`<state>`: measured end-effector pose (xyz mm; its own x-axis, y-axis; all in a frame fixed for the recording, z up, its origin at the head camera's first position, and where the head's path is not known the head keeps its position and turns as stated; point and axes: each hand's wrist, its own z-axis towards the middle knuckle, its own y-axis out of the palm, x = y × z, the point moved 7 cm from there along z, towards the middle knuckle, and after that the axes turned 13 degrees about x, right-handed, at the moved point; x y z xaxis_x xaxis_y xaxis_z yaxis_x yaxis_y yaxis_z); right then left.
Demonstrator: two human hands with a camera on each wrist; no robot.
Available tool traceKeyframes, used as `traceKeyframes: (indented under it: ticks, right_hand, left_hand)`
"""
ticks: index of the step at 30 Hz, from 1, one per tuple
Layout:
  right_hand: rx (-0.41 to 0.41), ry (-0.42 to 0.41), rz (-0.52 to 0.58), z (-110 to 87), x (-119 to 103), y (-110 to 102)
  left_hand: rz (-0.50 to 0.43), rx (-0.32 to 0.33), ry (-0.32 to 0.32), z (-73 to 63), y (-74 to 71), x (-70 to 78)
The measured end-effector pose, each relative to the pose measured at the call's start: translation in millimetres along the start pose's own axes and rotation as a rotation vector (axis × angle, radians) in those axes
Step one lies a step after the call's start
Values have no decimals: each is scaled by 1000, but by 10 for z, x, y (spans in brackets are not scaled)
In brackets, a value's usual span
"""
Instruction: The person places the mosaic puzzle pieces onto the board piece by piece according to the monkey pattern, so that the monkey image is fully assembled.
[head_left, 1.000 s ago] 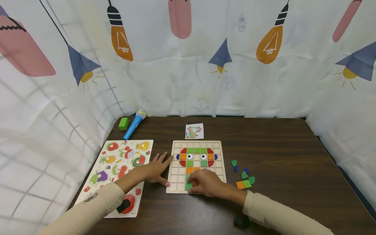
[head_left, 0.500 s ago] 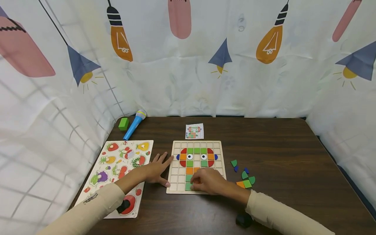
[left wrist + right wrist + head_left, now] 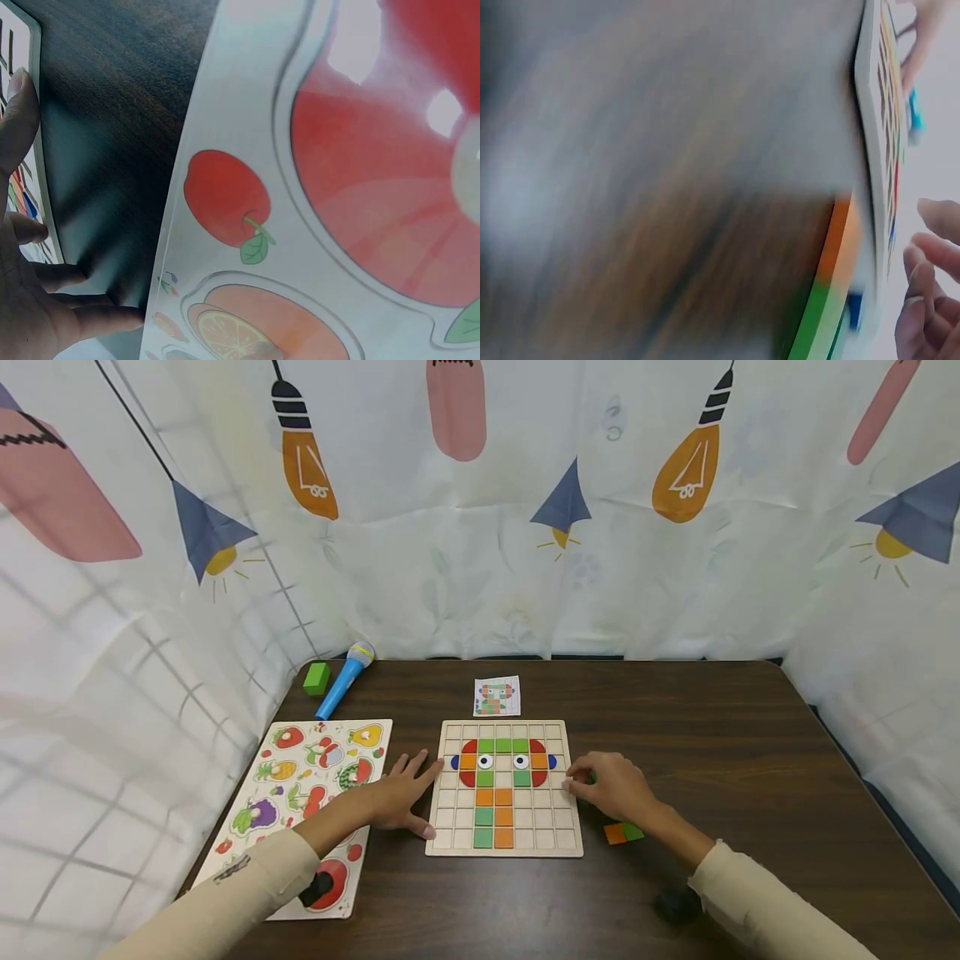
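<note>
A wooden grid board (image 3: 452, 818) lies flat, carrying coloured tiles and two round eye pieces. My left hand (image 3: 401, 789) is spread at its left side, with fingertips and thumb at the rim; the left wrist view shows the straight fingers (image 3: 56, 311). Beyond the board's right rim, my right hand (image 3: 611, 785) hovers over the loose pieces with loosely bent fingers. A bit of a green piece (image 3: 592, 777) shows between thumb and fingers; no grip on it is visible. Orange tiles (image 3: 503, 817) and green tiles (image 3: 483, 827) fill the board's lower middle squares.
An orange piece (image 3: 615, 834) and a green piece (image 3: 633, 832) lie below my right hand. A small picture card (image 3: 497, 697) is behind the board. On the left are a fruit puzzle board (image 3: 300, 772), a blue toy microphone (image 3: 341, 687) and a green block (image 3: 317, 678).
My right hand has left the board's lower middle, uncovering orange tiles there, and moved right and away from me to the loose pieces. My left hand stays in place.
</note>
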<state>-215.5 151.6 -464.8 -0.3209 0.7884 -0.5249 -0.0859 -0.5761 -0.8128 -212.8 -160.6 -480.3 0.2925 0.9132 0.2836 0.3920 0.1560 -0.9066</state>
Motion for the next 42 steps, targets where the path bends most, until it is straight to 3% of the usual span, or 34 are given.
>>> traceKeyframes:
  ticks: [7,16,31,42]
  right_hand:
    - [38,125,-123,-31,406,-230]
    - [3,186,-133,-88,479,-226]
    - [40,119,-120,-22,481,-178]
    - [19,93,-133,21,432,-179]
  left_hand:
    - [7,-3,2,5,5,-10]
    - [15,-5,1,-2,-2,-12]
    - [17,-9,-6,-1,-1,-7]
    - [20,-14,-7,4,1,-13]
